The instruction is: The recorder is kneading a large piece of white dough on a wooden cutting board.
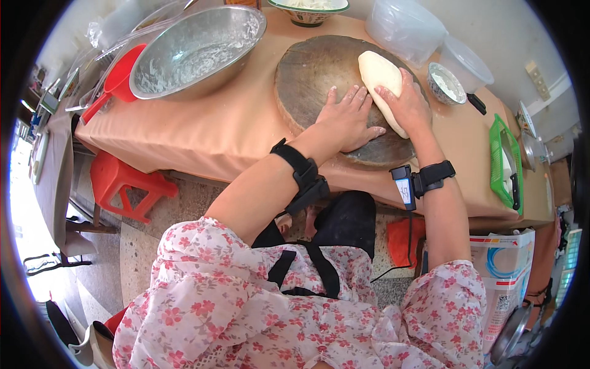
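Note:
A long, pale roll of dough (377, 72) lies at the right side of a round wooden board (307, 67). My right hand (407, 104) is wrapped over the dough's right side, its thumb across the top. Flat on the board just left of the dough, my left hand (349, 120) has its fingers spread and holds nothing. Its fingertips come close to the dough's edge; whether they touch it I cannot tell. White flour clings to the fingers of both hands.
A floury steel basin (196, 55) and a red dipper (120, 83) stand left of the board. To the right are a small bowl of flour (447, 83), plastic tubs (405, 31) and a green basket (498, 160) with a knife. A patterned bowl (309, 13) stands behind. A red stool (126, 184) is below.

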A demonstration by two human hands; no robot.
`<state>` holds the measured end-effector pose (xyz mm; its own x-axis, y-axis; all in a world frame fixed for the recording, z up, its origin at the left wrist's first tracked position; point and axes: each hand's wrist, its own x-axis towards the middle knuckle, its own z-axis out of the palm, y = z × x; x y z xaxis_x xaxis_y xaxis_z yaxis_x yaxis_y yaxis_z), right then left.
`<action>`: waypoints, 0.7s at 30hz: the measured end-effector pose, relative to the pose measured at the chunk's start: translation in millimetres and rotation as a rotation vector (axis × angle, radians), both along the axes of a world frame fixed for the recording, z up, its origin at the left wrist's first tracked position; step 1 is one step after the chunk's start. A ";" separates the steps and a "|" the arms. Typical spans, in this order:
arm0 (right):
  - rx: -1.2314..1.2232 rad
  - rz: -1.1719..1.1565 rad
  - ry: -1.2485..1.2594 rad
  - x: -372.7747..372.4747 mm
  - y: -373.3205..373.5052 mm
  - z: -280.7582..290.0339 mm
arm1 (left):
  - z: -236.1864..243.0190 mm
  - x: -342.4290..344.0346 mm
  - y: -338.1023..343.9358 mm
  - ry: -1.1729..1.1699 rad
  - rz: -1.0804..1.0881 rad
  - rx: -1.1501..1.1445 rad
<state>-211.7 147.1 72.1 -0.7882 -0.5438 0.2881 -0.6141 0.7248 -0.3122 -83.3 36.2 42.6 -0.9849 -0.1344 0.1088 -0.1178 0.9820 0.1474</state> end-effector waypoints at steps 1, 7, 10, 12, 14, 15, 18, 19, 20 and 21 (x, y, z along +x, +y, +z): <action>0.000 -0.004 -0.001 -0.8 1.1 -0.5 | -0.7 2.8 -3.3 -0.003 -0.030 0.012; 0.013 0.001 0.013 0.9 0.2 0.9 | 5.2 28.0 -42.1 -0.017 0.069 0.012; -0.013 0.066 0.043 -3.7 5.2 -2.3 | 2.3 28.6 -61.4 0.025 0.210 0.028; -0.028 0.112 0.074 -1.0 6.0 -2.0 | -1.8 27.6 -69.6 0.070 0.310 0.045; -0.039 0.152 0.105 3.6 8.4 -2.8 | -5.8 27.4 -71.8 0.083 0.323 0.050; -0.055 0.203 0.140 6.4 10.7 -3.4 | -6.5 26.9 -71.9 0.090 0.332 0.052; -0.062 0.337 0.176 26.0 19.4 0.3 | -7.5 27.7 -72.5 0.110 0.356 0.065; -0.060 0.413 0.173 35.5 22.7 3.6 | -7.6 28.1 -73.2 0.114 0.359 0.071; -0.064 0.461 0.176 43.9 27.8 5.7 | -8.4 27.2 -72.7 0.141 0.363 0.082; -0.059 0.458 0.178 52.9 31.7 8.4 | -9.9 26.2 -72.5 0.166 0.366 0.093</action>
